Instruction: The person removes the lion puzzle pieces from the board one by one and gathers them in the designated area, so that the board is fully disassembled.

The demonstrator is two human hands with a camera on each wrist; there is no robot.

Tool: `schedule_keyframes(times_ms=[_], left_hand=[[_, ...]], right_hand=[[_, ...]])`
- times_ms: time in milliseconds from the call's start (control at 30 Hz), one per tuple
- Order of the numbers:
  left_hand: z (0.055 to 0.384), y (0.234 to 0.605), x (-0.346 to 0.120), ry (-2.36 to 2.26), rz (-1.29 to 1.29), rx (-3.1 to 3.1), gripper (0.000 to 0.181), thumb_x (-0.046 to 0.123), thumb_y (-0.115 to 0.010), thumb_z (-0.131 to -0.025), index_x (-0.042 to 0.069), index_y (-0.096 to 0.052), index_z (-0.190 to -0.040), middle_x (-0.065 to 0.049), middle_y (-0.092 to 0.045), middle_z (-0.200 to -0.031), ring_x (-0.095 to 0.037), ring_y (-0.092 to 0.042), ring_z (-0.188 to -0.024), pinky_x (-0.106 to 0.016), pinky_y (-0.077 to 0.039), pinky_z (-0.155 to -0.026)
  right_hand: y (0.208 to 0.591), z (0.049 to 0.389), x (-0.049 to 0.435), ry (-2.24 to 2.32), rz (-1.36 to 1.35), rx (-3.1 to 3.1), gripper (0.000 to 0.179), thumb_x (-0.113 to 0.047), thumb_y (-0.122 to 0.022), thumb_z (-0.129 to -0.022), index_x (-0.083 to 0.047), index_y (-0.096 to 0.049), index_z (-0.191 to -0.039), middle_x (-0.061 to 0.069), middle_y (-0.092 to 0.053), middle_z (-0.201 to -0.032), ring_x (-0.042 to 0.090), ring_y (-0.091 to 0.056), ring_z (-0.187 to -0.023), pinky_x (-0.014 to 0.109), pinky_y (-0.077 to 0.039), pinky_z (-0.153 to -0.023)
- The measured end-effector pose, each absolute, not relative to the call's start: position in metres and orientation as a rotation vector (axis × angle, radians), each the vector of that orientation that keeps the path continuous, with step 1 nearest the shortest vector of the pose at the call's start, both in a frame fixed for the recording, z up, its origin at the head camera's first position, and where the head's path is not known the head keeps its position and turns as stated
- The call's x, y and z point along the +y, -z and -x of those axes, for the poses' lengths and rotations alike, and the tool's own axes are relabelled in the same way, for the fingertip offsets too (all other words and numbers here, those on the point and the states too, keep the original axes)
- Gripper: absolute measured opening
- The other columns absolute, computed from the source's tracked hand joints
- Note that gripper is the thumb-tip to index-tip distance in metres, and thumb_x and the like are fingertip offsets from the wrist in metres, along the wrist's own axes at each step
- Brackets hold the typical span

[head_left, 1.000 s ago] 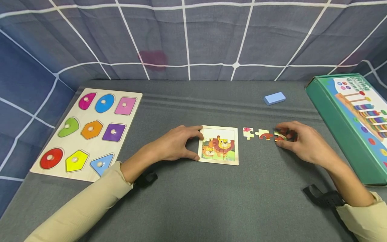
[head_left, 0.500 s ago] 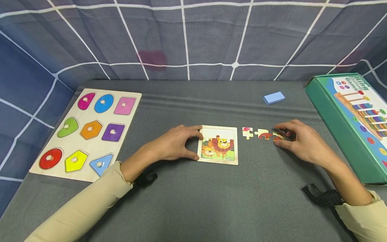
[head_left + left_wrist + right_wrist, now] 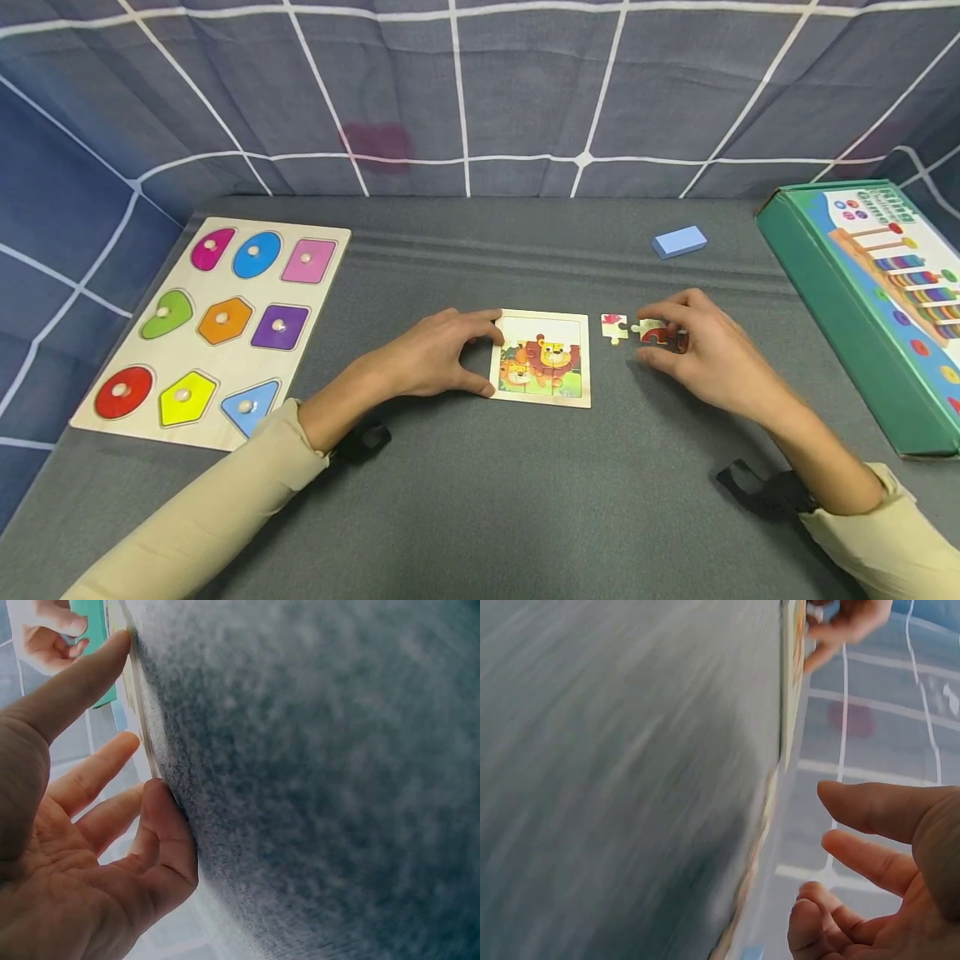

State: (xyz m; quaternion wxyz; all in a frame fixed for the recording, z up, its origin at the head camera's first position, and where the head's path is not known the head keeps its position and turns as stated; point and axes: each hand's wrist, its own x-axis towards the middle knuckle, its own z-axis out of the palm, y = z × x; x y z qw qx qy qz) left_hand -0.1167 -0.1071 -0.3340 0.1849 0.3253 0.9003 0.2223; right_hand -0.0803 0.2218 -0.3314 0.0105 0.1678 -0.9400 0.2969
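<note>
A small wooden lion jigsaw (image 3: 541,358) lies in its tray at the middle of the table, its top strip pale and bare. My left hand (image 3: 431,354) rests thumb and fingertips against the tray's left edge, thumb near the lower corner. My right hand (image 3: 708,358) is over the loose pieces, thumb and index finger apart; the right wrist view shows nothing between them. A piece with a pink print (image 3: 613,327) lies just right of the tray. Beside it, a yellow and red piece (image 3: 652,332) shows between the right fingertips. Another piece is mostly hidden under that hand.
A wooden peg board (image 3: 247,287) with coloured shapes lies at the left, partly behind the left sleeve. A light-blue block (image 3: 679,242) sits toward the back right. The green toy box (image 3: 832,333) stands along the right side. A checked cloth (image 3: 420,92) hangs behind the table.
My right hand has moved left, from the rightmost loose piece to over the middle one. The left hand has stayed at the tray's edge, and the pieces look unmoved.
</note>
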Motion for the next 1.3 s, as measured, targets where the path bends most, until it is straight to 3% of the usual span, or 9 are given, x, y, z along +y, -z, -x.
schedule_keyframes(times_ms=[500,700,1067,1300], left_hand=[[0.117,0.335,-0.109,-0.646,-0.937,2.516,0.052,0.033,-0.086,-0.077,0.015,-0.064,-0.121,-0.006,-0.042,-0.152,-0.026,-0.052,-0.113,-0.041,-0.04,-0.098],[0.116,0.335,-0.11,-0.651,-0.931,2.517,0.052,0.034,-0.086,-0.077,0.015,-0.064,-0.121,-0.007,-0.042,-0.153,-0.026,-0.052,-0.113,-0.041,-0.04,-0.098],[0.116,0.333,-0.11,-0.658,-0.93,2.519,0.053,0.033,-0.086,-0.077,0.014,-0.065,-0.121,-0.007,-0.042,-0.152,-0.027,-0.052,-0.115,-0.042,-0.04,-0.099],[0.117,0.332,-0.111,-0.655,-0.919,2.502,0.051,0.032,-0.087,-0.076,0.016,-0.065,-0.119,-0.005,-0.042,-0.153,-0.025,-0.051,-0.117,-0.041,-0.039,-0.1]], right_hand=[[0.329,0.092,0.131,-1.166,-0.736,-3.03,0.037,-0.012,-0.076,-0.083,-0.004,-0.069,-0.118,0.006,-0.056,-0.099,0.019,-0.052,-0.08,0.035,-0.042,-0.065],[0.337,0.098,0.119,-1.113,-0.805,-3.068,0.038,-0.013,-0.076,-0.083,-0.001,-0.069,-0.118,0.007,-0.056,-0.099,0.018,-0.049,-0.077,0.034,-0.041,-0.067],[0.34,0.099,0.113,-0.96,-0.855,-3.116,0.031,-0.014,-0.079,-0.081,-0.007,-0.071,-0.11,0.004,-0.053,-0.096,0.019,-0.048,-0.081,0.035,-0.039,-0.071],[0.337,0.1,0.112,-0.965,-0.82,-3.147,0.035,-0.016,-0.081,-0.081,-0.006,-0.066,-0.111,0.005,-0.054,-0.097,0.021,-0.049,-0.08,0.036,-0.039,-0.071]])
